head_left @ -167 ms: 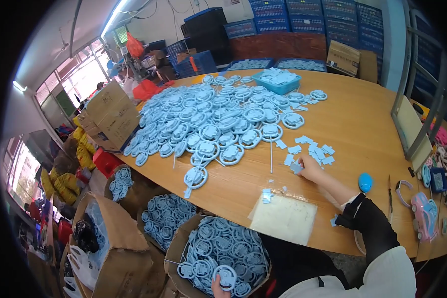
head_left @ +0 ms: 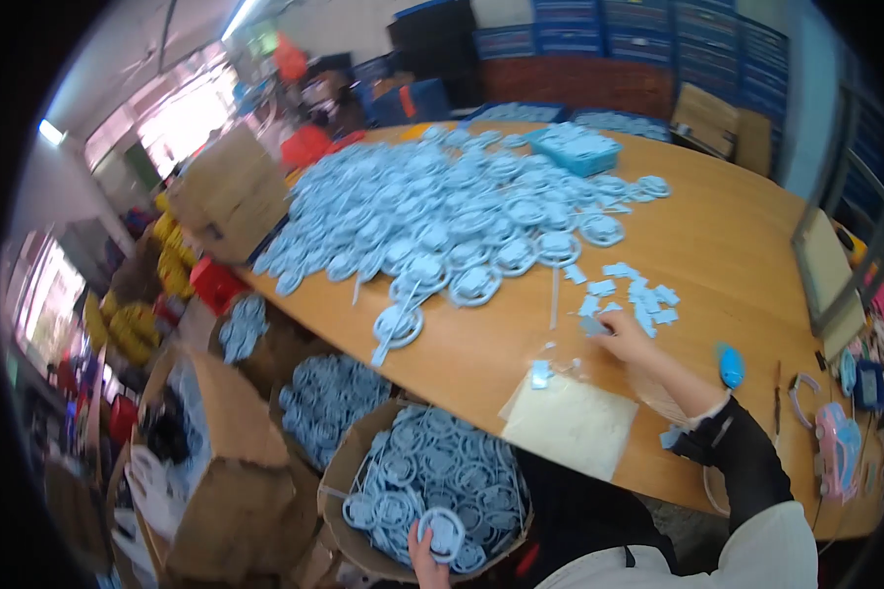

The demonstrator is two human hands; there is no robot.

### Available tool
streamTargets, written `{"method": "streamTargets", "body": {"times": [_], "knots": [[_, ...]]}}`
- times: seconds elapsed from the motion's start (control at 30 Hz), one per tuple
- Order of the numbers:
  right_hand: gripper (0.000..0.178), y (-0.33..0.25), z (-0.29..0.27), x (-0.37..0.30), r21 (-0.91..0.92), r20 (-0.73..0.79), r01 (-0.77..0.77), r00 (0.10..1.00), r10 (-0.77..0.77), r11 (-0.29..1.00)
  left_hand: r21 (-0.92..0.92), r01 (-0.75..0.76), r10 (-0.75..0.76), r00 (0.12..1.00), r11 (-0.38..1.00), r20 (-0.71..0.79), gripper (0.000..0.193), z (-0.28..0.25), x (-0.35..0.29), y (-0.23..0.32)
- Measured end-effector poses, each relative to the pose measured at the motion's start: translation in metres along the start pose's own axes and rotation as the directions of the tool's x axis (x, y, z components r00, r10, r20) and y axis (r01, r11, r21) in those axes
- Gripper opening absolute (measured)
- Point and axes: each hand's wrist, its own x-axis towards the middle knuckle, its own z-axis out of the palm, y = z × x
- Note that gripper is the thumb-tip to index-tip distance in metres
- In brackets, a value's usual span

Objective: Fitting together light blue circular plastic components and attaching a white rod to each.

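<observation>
My left hand [head_left: 426,562] grips a light-blue plastic ring part [head_left: 442,535], shaped like a small toy steering wheel, over an open carton [head_left: 356,452] full of similar ones. Over the table, my right hand [head_left: 627,339] pinches a small flat light-blue plastic piece [head_left: 592,326]. Several loose flat pieces [head_left: 644,296] lie just beyond that hand. Nearer the table's edge is a pale rectangular pad [head_left: 570,424] under clear film, with a small blue piece [head_left: 540,374] on its far edge. A big heap of ring parts [head_left: 432,206] covers the table's far left.
A turquoise basket [head_left: 577,157] of flat pieces stands behind the heap. At the right lie a blue oval object [head_left: 731,365], a pink toy car [head_left: 837,452] and a metal frame [head_left: 835,236]. More cartons [head_left: 231,491] stand on the floor at the left.
The whole view has shifted, and the table scene sits farther right. My right hand has drawn slightly away from the loose pieces with its flat piece. My left hand keeps hold of the ring part.
</observation>
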Motion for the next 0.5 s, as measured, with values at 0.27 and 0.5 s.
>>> {"method": "streamTargets", "body": {"times": [0.27,0.5], "knots": [[0.016,-0.157,0.039,-0.053,0.792,0.358,-0.093,0.872,-0.334,0.604,0.022,-0.237,0.231,0.961,0.971,0.149,0.047,0.056,-0.034,0.041],[0.024,-0.228,0.152,-0.093,0.785,0.509,-0.136,0.698,-0.504,0.604,-0.086,-0.391,0.395,0.918,0.916,0.039,0.045,0.077,-0.057,0.049]]}}
